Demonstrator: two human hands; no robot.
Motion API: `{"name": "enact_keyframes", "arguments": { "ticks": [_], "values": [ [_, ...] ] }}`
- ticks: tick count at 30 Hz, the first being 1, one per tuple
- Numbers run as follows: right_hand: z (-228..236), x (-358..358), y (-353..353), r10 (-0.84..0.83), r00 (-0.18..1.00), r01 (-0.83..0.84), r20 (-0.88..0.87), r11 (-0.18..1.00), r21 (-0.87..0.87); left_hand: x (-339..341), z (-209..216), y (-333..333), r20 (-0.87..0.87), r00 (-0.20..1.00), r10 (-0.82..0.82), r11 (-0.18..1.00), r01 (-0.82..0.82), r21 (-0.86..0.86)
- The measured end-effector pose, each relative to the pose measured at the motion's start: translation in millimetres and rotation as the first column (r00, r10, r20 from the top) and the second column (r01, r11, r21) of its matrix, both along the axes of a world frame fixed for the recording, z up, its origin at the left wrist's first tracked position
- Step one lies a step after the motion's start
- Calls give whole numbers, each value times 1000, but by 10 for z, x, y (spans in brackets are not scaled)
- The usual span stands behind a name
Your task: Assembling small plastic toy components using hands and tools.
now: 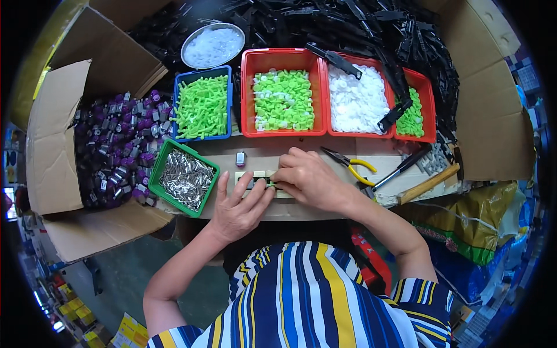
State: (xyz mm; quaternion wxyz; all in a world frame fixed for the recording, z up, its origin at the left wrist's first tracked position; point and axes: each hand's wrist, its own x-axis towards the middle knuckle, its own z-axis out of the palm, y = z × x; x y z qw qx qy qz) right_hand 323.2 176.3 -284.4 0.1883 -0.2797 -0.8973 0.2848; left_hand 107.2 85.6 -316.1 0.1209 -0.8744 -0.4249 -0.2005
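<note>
In front of me a pale cream block (282, 194) lies on the cardboard-covered bench, with a small black plastic part (252, 183) set in it, mostly hidden by my fingers. The fingers of my left hand (239, 207) are bent over this part and hold it down. From the other side my right hand (310, 180) pinches a small green plastic piece (270, 185) at the black part; only a sliver of green shows. Just beyond the block stands one small silver motor (241, 159) with a white end.
Bins with green pegs (202, 107), green caps (284, 98), white discs (357, 98) and metal pins (187, 177) surround the work. Purple-ended motors (122, 145) fill a left carton. Yellow-handled pliers (354, 165), a screwdriver (400, 168) and a wooden handle (429, 183) lie right. Black parts (278, 26) heap behind.
</note>
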Motion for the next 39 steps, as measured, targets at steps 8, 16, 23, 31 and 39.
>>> {"name": "enact_keyframes", "arguments": {
  "ticks": [8, 16, 23, 31, 39],
  "values": [
    [154, 19, 18, -36, 999, 36, -1, 999, 29, 38, -3, -71, 166, 984, 58, 996, -44, -83],
    [49, 11, -100, -75, 997, 75, 1, 995, 73, 63, -20, -118, 222, 968, 114, 989, -90, -115],
    [71, 107, -167, -115, 991, 121, -64, 987, 102, 79, 28, -118, 140, 979, 151, 979, -129, -156],
    [114, 680, -239, -390, 897, 413, -209, 908, 76, 115, -29, -74, 176, 975, 139, 980, -111, -164],
    [92, 354, -279, -292, 930, 318, -223, 944, 91, 114, 49, -106, 223, 954, 199, 967, -154, -204]
  ]
}}
